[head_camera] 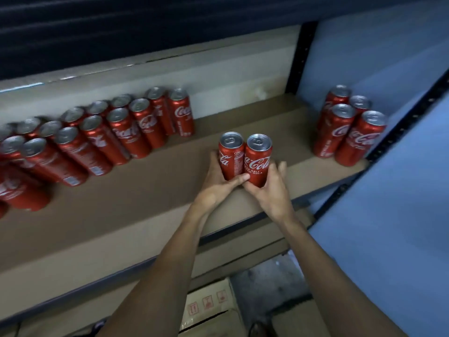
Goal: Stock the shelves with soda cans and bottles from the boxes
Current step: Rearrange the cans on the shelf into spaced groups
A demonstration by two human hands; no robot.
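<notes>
Two tall red cola cans stand side by side, touching, on the brown shelf board. My left hand grips the left can, thumb across its lower front. My right hand grips the right can from the right side. Both cans are upright with silver tops showing. Several more red cans stand in rows along the left of the shelf. A cluster of several cans stands at the shelf's right end.
A black metal upright and a blue wall bound the shelf on the right. Below the shelf edge, a cardboard box sits on the floor. Open board lies between my hands and each can group.
</notes>
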